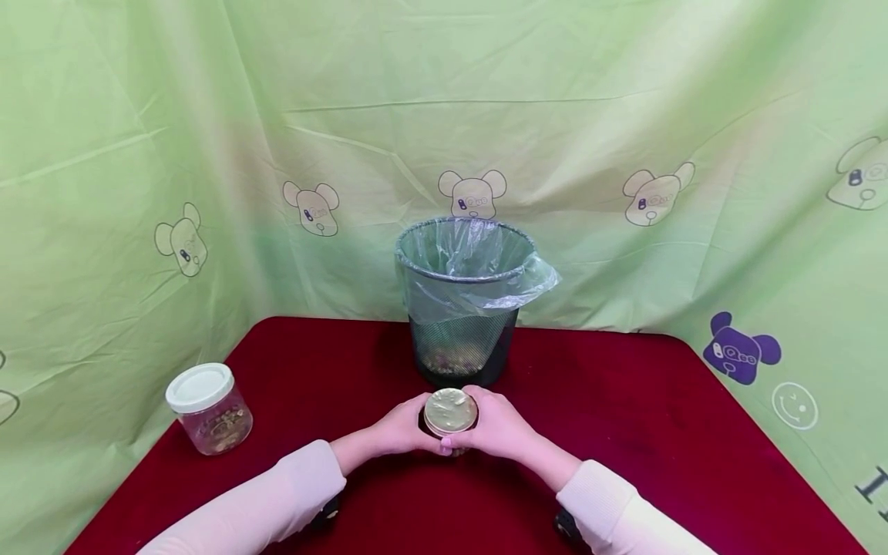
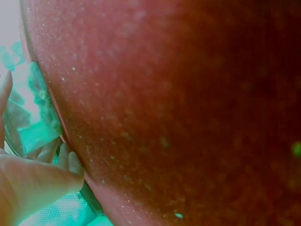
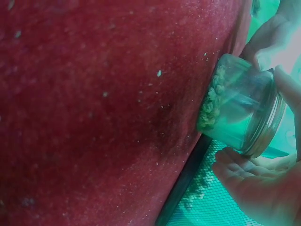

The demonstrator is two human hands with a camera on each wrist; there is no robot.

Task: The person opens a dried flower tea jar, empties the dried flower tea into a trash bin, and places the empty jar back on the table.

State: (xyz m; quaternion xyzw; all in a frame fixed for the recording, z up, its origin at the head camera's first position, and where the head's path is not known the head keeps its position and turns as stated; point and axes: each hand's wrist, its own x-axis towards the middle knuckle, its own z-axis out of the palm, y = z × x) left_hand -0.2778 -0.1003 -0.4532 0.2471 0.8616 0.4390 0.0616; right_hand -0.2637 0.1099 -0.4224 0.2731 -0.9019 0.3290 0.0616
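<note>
A small clear jar (image 1: 451, 410) with a gold-coloured foil top stands on the red tabletop (image 1: 597, 432), just in front of the mesh bin. Dried, bud-like bits lie in the bottom of the jar (image 3: 240, 103), as the right wrist view shows. My left hand (image 1: 402, 428) holds it from the left and my right hand (image 1: 502, 424) from the right, with the thumbs meeting at the near side. In the left wrist view, the left hand (image 2: 40, 181) is beside the jar (image 2: 40, 108), which is partly cut off there.
Behind the hands stands a black mesh waste bin (image 1: 499, 354) lined with a clear plastic bag (image 1: 458, 297); some bits lie at its bottom. A second clear jar (image 1: 218, 424) with a white lid stands at the table's left side. Green curtains (image 1: 375, 154) surround the table.
</note>
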